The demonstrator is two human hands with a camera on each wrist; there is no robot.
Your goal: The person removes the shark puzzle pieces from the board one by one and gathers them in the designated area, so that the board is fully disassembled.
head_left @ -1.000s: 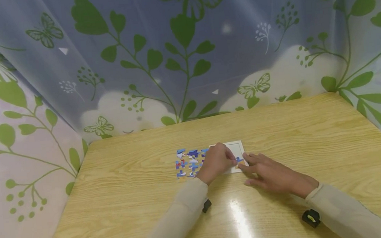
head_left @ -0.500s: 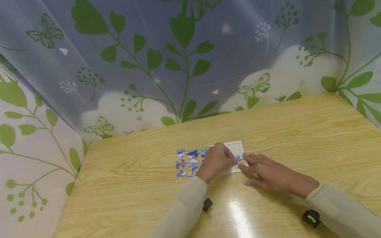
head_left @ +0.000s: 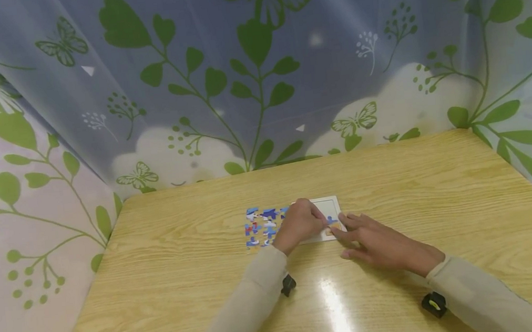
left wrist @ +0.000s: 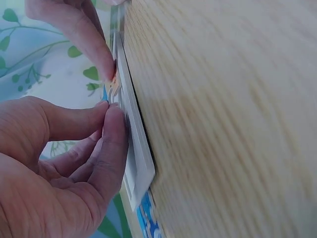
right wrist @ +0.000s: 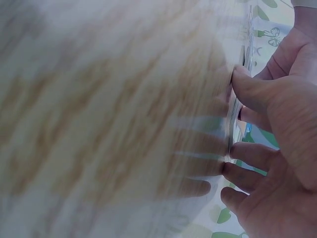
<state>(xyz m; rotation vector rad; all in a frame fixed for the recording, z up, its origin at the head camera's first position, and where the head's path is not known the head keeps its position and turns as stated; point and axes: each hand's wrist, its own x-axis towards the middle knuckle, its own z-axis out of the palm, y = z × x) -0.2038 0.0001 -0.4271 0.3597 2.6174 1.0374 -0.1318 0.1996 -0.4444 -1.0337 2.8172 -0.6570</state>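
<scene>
Resting on the wooden table (head_left: 171,279), the right hand (head_left: 382,245) lies flat with fingers spread, fingertips touching the white puzzle tray (head_left: 328,205) at its near right corner. The left hand (head_left: 300,226) pinches a small blue-and-orange puzzle piece (head_left: 331,222) against the tray — thumb and forefinger pressed together. Just left lie loose pieces (head_left: 262,227) — beyond, a leaf-printed curtain (head_left: 258,72).

A light wooden table (head_left: 439,193) with pronounced grain is shown, its near surface marked by a bright streak of reflected overhead light (head_left: 336,307). The table is enclosed at the back and on both sides by a hanging curtain (head_left: 258,72), printed with green leafy stems, butterflies and white cloud shapes on a grey-blue ground, which is lit more palely at the left side.
</scene>
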